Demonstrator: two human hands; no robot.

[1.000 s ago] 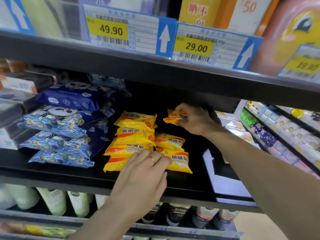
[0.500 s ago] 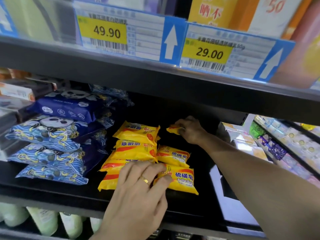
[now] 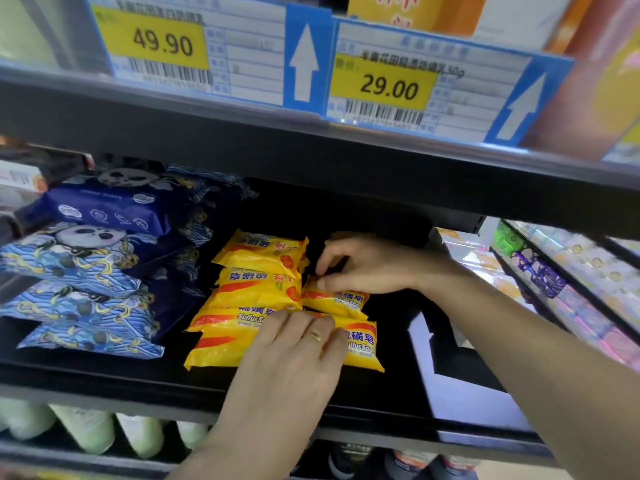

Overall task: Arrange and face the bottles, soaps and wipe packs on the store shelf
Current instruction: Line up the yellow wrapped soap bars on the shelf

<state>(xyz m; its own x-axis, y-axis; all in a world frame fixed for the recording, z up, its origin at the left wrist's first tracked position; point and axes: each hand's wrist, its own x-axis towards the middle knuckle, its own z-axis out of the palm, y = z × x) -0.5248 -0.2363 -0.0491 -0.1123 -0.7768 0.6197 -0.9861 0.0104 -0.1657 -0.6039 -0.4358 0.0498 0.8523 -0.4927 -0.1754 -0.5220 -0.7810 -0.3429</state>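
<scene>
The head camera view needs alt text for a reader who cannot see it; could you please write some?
Two hands face yellow soap packs on a black store shelf: the left hand rests on the front packs, the right hand pinches a pack further back. Blue wipe packs are stacked to the left, under price tags reading 49.90 and 29.00.

Six yellow soaps (image 3: pixel 257 289); four wipe packs (image 3: pixel 104 209).

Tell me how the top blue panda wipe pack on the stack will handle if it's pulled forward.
The top blue panda wipe pack looks like soft film wrap with crimped ends, so it probably flexes rather than staying stiff. Its glossy surface may slide easily. It lies on a slumping stack of wipe packs, so pulling it could drag the ones beneath.
</scene>
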